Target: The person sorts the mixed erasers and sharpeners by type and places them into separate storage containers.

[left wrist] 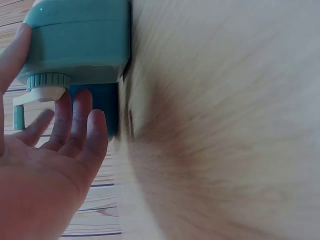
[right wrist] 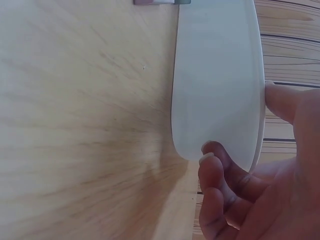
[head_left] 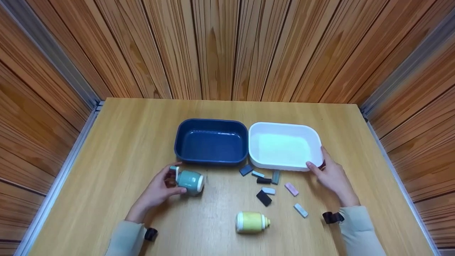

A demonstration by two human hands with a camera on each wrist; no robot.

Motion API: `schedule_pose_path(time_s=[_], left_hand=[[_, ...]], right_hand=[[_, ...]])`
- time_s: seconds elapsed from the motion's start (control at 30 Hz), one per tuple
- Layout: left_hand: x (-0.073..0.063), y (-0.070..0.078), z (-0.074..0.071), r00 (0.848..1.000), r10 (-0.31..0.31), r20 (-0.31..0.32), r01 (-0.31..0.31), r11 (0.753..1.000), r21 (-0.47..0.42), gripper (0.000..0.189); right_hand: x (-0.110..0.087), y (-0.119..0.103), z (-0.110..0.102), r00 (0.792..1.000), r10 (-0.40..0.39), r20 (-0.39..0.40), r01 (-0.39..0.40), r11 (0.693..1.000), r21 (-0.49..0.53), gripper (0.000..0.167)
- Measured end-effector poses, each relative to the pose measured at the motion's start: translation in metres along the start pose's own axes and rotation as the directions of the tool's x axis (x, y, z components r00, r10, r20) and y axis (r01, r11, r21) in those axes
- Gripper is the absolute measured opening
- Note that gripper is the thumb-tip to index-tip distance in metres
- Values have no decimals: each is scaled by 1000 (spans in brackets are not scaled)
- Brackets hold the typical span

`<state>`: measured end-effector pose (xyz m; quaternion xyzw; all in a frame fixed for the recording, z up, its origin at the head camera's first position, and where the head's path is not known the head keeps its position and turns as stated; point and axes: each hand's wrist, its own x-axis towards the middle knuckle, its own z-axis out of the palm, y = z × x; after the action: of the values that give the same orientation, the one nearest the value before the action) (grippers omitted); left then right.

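Observation:
Beside the near left corner of the navy tray (head_left: 211, 160), a teal pencil sharpener (head_left: 190, 180) with a white crank lies on the table. My left hand (head_left: 158, 190) is around its crank end. The thumb touches the teal body, and curved fingers (left wrist: 80, 117) reach about the crank (left wrist: 46, 94); part of their contact is hidden. At the white tray (head_left: 284, 145), my right hand (head_left: 334, 177) holds the near right corner. In the right wrist view the thumb (right wrist: 282, 102) lies against the rim while curled fingers (right wrist: 212, 172) meet the tray's end.
Several small rectangular blocks (head_left: 264, 198), dark, blue, grey and pink, are scattered in front of the white tray. Closer to me lies a yellow-green, barrel-shaped object (head_left: 252, 222) with a white end. Wood-patterned walls (head_left: 217, 49) enclose the table (head_left: 135, 124) at the back and sides.

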<state>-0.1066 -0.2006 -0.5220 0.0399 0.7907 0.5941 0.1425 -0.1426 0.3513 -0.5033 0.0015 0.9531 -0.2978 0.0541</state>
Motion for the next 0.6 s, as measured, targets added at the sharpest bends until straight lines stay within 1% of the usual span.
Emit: schedule_pose_path(time_s=[0.17,0.37,0.6], left_hand=[[2,-5,-2,999,22,35,-22,1000,12,66],[3,-6,-3,996,6,90,-2,999,-42,71],[2,-7,-1,995,-19,96,25,998,-61,75]], right_hand=[[0,1,0,1000,14,22,-15,1000,11,102],[0,1,0,999,16,42,-17,999,30,106],[-1,1,-2,999,0,42,-1,1000,28,105]])
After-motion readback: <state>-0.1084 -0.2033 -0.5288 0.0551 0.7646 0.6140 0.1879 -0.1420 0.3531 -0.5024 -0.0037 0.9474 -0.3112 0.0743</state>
